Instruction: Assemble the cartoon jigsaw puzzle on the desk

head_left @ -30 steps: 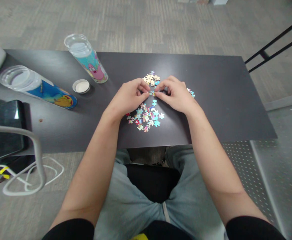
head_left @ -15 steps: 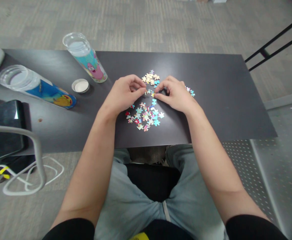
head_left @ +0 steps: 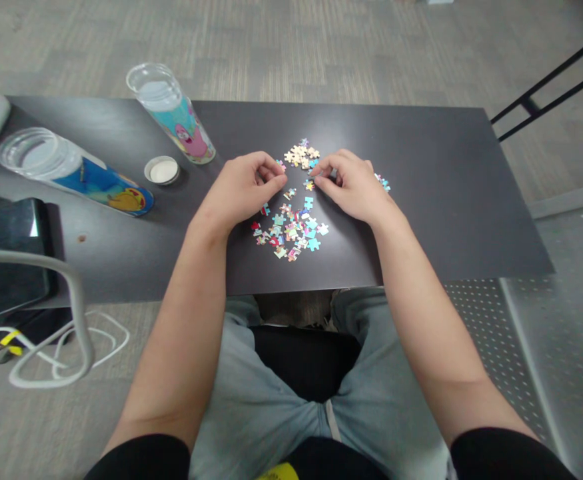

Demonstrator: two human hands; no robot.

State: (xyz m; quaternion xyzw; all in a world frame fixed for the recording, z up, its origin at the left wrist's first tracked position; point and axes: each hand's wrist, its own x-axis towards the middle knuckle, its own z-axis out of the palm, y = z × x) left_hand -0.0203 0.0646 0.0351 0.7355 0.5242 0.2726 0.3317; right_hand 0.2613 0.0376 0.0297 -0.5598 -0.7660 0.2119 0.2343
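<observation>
The left hand [head_left: 244, 190] curls its fingers inward so the tips are tucked from sight; a small colourful jigsaw piece [head_left: 280, 164] shows right at the fingertips, but whether it is pinched or only touched cannot be told. The right hand [head_left: 352, 187] is likewise curled, fingers bent down toward the dark matte bench [head_left: 436, 193], its tips hiding what lies under them (a few pieces [head_left: 382, 182] peek out past its knuckles). Both forearms reach forward from the lap, wrists resting on the bench. Between the hands sits a pale, face-down cluster of puzzle pieces [head_left: 301, 155], and just nearer lies the scattered heap of bright blue and pink pieces [head_left: 291, 230]. At left, a clear cartoon-printed tube [head_left: 174, 117] stands tilted, another [head_left: 71, 175] lies flat, with a small white round lid [head_left: 162, 171] between.
</observation>
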